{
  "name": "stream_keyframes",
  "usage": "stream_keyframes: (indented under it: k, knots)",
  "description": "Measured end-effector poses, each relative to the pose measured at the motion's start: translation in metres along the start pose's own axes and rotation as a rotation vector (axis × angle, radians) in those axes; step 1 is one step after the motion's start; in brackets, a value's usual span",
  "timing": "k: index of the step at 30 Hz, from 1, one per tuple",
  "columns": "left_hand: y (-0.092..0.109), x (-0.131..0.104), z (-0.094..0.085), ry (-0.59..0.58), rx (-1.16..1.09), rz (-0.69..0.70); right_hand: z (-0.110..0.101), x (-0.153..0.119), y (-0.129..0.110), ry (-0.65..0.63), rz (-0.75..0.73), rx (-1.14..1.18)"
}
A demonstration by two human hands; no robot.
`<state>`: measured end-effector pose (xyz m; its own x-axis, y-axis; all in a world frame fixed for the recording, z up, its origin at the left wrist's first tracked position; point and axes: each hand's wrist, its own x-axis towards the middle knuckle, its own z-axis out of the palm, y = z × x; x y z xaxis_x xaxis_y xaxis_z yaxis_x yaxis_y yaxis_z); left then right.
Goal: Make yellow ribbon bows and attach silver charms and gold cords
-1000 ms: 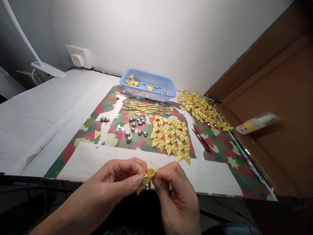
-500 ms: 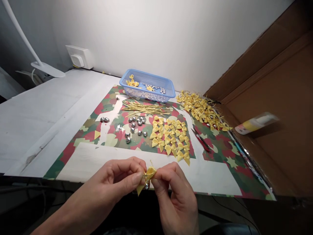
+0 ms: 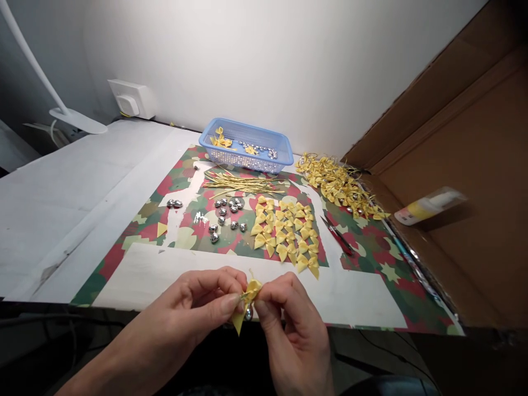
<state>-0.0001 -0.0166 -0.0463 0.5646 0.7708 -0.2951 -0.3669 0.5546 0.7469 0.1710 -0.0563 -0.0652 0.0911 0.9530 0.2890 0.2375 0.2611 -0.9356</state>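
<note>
Between my fingertips, over the table's front edge, is a yellow ribbon bow (image 3: pixel 252 287) with a small silver bell (image 3: pixel 248 313) hanging beneath it. My left hand (image 3: pixel 206 308) pinches the bow from the left, thumb against fingers. From the right, my right hand (image 3: pixel 291 319) pinches its other side. A thin tie end sticks up above the bow; its path behind my fingers is hidden. Beyond my hands, yellow bows (image 3: pixel 285 236) lie in three columns. Several loose silver bells (image 3: pixel 223 212) are scattered left of them, and gold twist ties (image 3: pixel 243 182) lie in a bunch behind.
A blue basket (image 3: pixel 286 147) holding bells and a few bows stands at the back. Right of it lies a heap of bows with bells (image 3: pixel 334 179). Dark-red scissors (image 3: pixel 339 237) lie nearer. A bottle (image 3: pixel 424 208) rests by the cardboard box (image 3: pixel 462 148). A white lamp (image 3: pixel 33 55) rises left.
Both hands keep their pinch on the bow. The bow has turned slightly, and its lower tail now hangs more steeply beside the bell. The whole view has shifted a little.
</note>
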Motion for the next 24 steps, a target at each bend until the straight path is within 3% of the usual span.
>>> stream_keyframes:
  k: [12,24]
  knots:
    - [0.0000,0.0012,-0.0024,-0.052,-0.064,-0.027,0.0005,0.0008,0.0028,-0.026,0.004,0.023]
    - [-0.0018,0.0026,-0.0026,-0.090,-0.158,-0.091,-0.0001,-0.0012,0.0056,-0.092,0.143,0.113]
